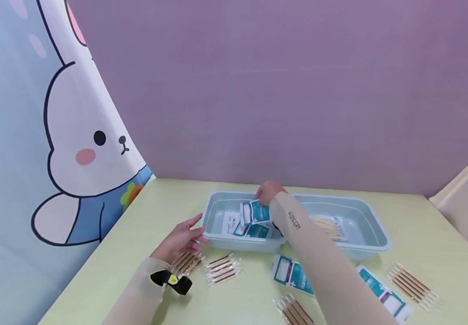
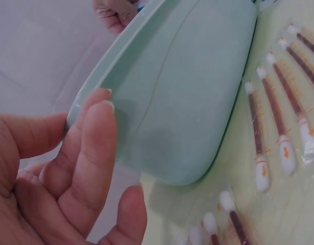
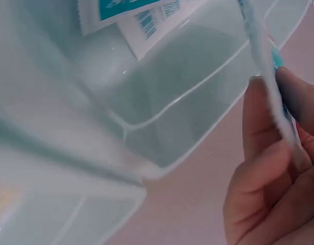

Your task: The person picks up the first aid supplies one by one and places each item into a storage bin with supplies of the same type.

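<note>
My left hand point(image 1: 183, 239) holds the near left corner of a light blue plastic bin point(image 1: 234, 244), thumb and fingers at its rim point(image 2: 90, 92). Over that bin, my right hand point(image 1: 269, 193) pinches a teal and white flat packet point(image 1: 254, 212), seen edge-on in the right wrist view point(image 3: 266, 76). More teal and white packets point(image 1: 254, 231) lie inside the bin, one showing a barcode point(image 3: 146, 24). Beside the left wrist, packs of brown-stemmed cotton swabs in clear film point(image 1: 222, 269) lie on the table.
A second light blue bin point(image 1: 368, 247) stands to the right, holding wooden-stick swabs point(image 1: 326, 228). Teal packets point(image 1: 292, 274) and further swab packs point(image 1: 412, 284) lie on the pale yellow table point(image 1: 234, 307) in front. A purple backdrop point(image 1: 282, 99) rises behind the table.
</note>
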